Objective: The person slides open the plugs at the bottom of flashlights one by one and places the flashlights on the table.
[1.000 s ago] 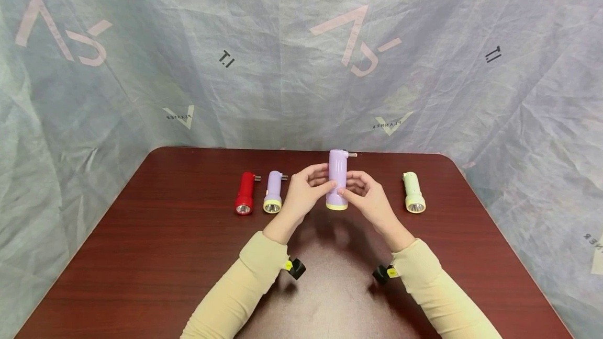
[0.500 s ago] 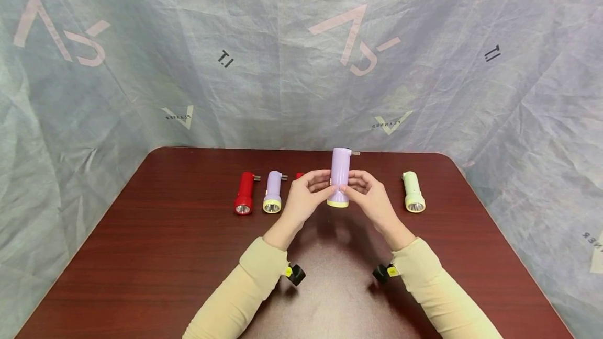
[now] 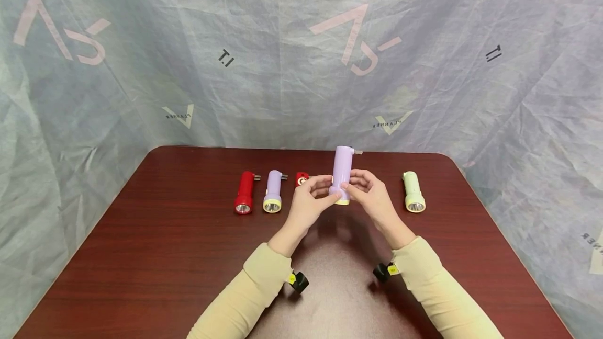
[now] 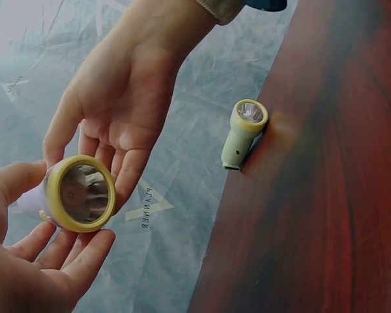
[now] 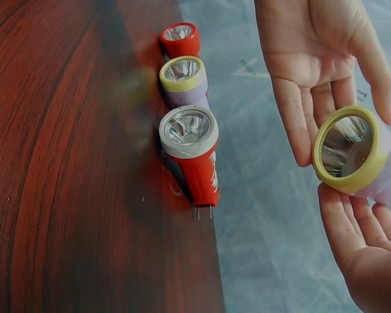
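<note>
A purple flashlight (image 3: 343, 167) with a yellow rim is held above the table, its folding plug prongs pointing right at the top. My left hand (image 3: 305, 207) grips its lower left side, and my right hand (image 3: 376, 199) holds it from the right, with both thumbs on the near face. In the left wrist view the lens (image 4: 85, 194) faces the camera between the fingers. Behind my left hand lies a red flashlight with a white rim (image 5: 190, 134), mostly covered in the head view.
On the dark wood table (image 3: 155, 255) lie a red flashlight (image 3: 245, 191), a smaller purple flashlight (image 3: 274, 187) and, on the right, a pale green flashlight (image 3: 413, 190). A grey printed cloth (image 3: 301, 88) hangs behind the table.
The held flashlight has shifted slightly right and up, and my left hand has moved right with it. The white-rimmed red flashlight behind that hand has come partly into view.
</note>
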Tool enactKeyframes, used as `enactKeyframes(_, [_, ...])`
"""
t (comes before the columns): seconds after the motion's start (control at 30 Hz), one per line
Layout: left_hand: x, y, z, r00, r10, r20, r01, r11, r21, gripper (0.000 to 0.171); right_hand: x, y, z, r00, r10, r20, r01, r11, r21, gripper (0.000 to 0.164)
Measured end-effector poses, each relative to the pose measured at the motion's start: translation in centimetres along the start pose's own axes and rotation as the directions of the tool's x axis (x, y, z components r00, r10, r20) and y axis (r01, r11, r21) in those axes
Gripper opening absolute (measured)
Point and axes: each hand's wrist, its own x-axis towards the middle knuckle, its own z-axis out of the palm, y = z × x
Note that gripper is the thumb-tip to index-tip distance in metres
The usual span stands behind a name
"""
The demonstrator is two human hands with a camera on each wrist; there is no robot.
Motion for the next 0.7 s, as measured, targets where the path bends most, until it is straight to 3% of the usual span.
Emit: enactKeyframes(0.7, [-0.3,-0.6,1.1,0.995,-0.074,-0.07,0.072,0.997,-0.032,0.042,0.3,1.3,-0.2,0.993,0.114,-0.016,-0.114,0.993,0.025,0.046])
